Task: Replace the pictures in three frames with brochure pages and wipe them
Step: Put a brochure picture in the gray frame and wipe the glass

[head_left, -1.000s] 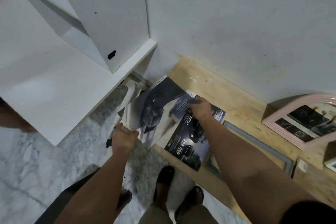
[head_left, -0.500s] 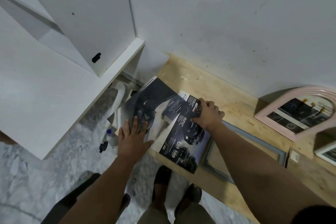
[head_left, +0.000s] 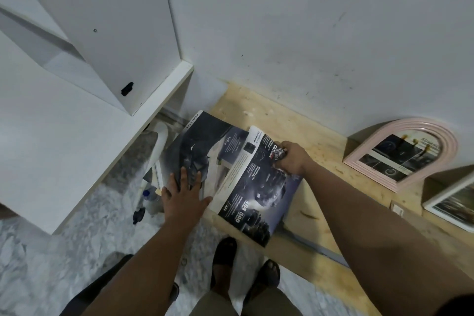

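Since the earlier frame, the left hand (head_left: 182,196) had let go of the brochure's edge and come down flat, fingers spread, pressing the dark left-hand spread of the brochure (head_left: 205,159), while the right hand (head_left: 291,159) had slid a little along the right-hand page (head_left: 259,195) and now pinched it near its top edge, crumpling the paper slightly under curled fingers. The open brochure lay half on the wooden board (head_left: 295,120) and half over the marble floor (head_left: 51,264), at about 12 o'clock from the person's feet. The likely trouble was a ragged tear: glossy, thin stock pulled from one bunched corner could rip across the print instead of along the fold, the more so because the left half hung unsupported off the board's edge. At 2 o'clock an arched pink frame (head_left: 436,136), ribbed and matt, leaned against the wall with a dark page already in it; a white rectangular frame (head_left: 433,206) showed at 3 o'clock, cut by the picture's edge. A grey flat frame (head_left: 318,247) lay on the board, partly under the right forearm. The board looked rough and pale, the floor polished and veined.
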